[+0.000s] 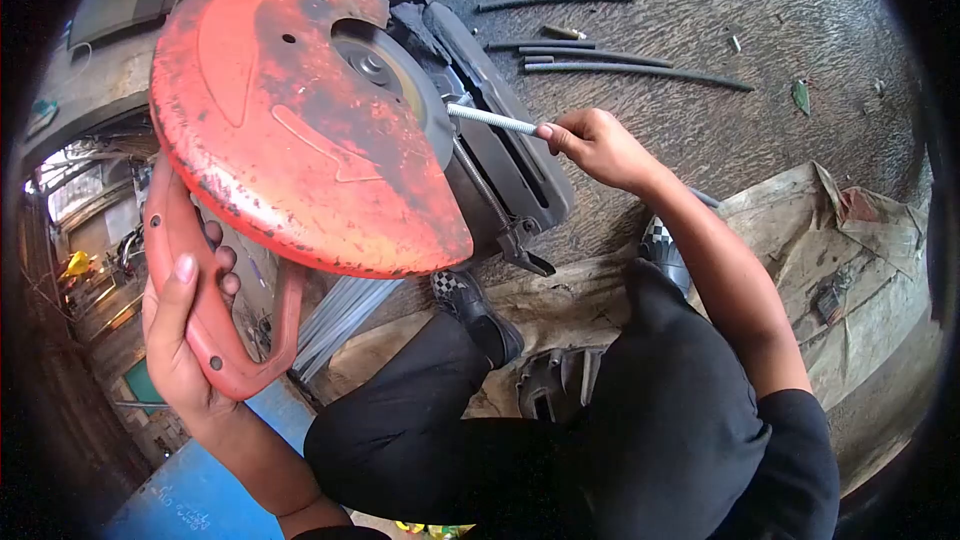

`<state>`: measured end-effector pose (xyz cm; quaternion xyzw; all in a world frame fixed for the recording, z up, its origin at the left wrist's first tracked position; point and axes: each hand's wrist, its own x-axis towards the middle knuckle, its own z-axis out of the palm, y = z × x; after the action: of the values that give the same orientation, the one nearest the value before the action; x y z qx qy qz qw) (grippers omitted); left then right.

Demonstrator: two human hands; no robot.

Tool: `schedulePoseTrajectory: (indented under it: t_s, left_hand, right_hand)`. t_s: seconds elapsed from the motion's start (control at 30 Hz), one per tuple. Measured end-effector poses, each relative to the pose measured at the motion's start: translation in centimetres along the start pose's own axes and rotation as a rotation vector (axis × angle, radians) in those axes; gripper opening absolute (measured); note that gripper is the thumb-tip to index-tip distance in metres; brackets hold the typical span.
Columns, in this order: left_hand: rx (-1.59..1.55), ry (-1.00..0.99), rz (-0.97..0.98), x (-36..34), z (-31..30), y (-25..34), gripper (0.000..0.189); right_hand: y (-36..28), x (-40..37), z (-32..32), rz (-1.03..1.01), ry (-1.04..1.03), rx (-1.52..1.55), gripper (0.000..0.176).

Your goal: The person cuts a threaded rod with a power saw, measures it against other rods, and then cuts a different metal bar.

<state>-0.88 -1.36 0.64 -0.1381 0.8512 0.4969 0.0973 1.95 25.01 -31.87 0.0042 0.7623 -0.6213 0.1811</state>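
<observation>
The left hand (178, 340) is wrapped tight round the red handle (228, 368) of the chop saw (300, 130), which sits on the floor (780, 130). The right hand (600, 148) pinches one end of a thin threaded rod (495, 121). The rod's other end lies by the saw's round blade (400, 85). Dark rods (620, 65) lie on the floor behind it.

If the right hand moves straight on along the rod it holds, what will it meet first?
Probably the grey cutting disc under the orange guard, where the threaded rod ends; depth is unclear.
</observation>
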Motion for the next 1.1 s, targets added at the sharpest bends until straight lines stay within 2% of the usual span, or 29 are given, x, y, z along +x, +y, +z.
schedulePoseTrajectory:
  t_s: [0.1, 0.17, 0.27, 0.43, 0.5, 0.63, 0.67, 0.9, 1.1]
  left_hand:
    - [-0.030, -0.004, -0.031, 0.0, -0.3, -0.1, 0.053]
    - [-0.027, 0.103, -0.010, -0.3, 0.1, -0.1, 0.053]
    - [-0.046, 0.132, -0.004, -0.4, 0.1, -0.1, 0.053]
    - [-0.080, 0.093, 0.007, -0.2, 0.3, 0.0, 0.053]
    - [-0.090, 0.096, -0.012, -0.2, 0.0, -0.1, 0.053]
    - [-0.074, 0.227, -0.033, -0.4, 0.2, -0.1, 0.054]
    - [-0.070, 0.256, -0.012, -0.4, 0.5, 0.0, 0.054]
    - [-0.078, 0.205, -0.011, -0.3, 0.2, -0.1, 0.054]
    - [-0.066, 0.268, -0.023, -0.4, 0.9, 0.1, 0.054]
  right_hand:
    - [0.2, 0.5, -0.1, -0.002, -0.046, 0.002, 0.048]
    - [-0.1, 0.8, -0.4, 0.019, -0.058, -0.021, 0.048]
    - [-0.1, 1.3, -0.8, -0.033, -0.039, -0.050, 0.049]
    - [-1.5, 2.1, -2.1, -0.069, -0.057, -0.188, 0.051]
    - [-1.4, 2.4, -2.3, -0.179, -0.032, -0.232, 0.049]
    - [-2.1, 3.0, -2.9, -0.150, -0.074, -0.322, 0.043]
    - [-1.9, 3.1, -2.8, -0.230, -0.012, -0.340, 0.041]
    - [-2.3, 3.8, -3.3, -0.292, 0.055, -0.511, 0.036]
    - [-2.6, 3.4, -3.5, -0.346, 0.112, -0.587, 0.034]
